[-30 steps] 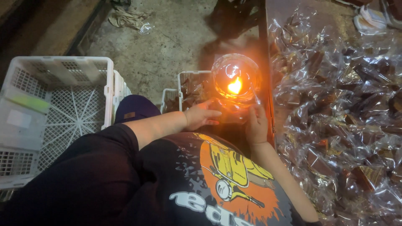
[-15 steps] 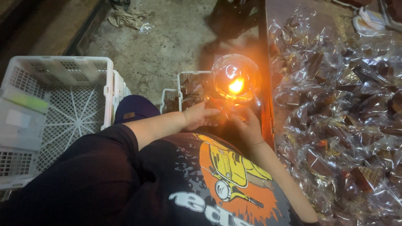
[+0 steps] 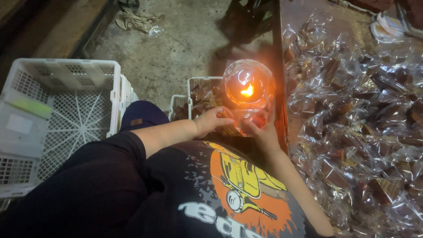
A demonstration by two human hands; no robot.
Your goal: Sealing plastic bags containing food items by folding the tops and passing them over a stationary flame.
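We see the biggest hazard first: the reddish-brown counter at right carries a wide heap of crinkly clear-plastic packets with dark brown pieces inside, and that heap lies just beside the flame. If a loose packet slides off the counter edge toward the heat, we judge it could melt or catch fire.

Next, the large white slotted plastic crate on the concrete floor at left sits well apart from the flame; low risk there. The small white basket of dark wrapped pieces, behind the hands and next to the lamp, is closer and could scorch.

Then the round clear-glass lamp with a small orange flame: it stands at the counter's edge, so a knock from either wrist could tip it.

Smallest: our left hand and right hand are both closed on one small clear-plastic packet, pinched between them right below the glass. Held too close, we judge the plastic could burn through or the fingertips could get singed. Exact finger grip is partly hidden by glare.
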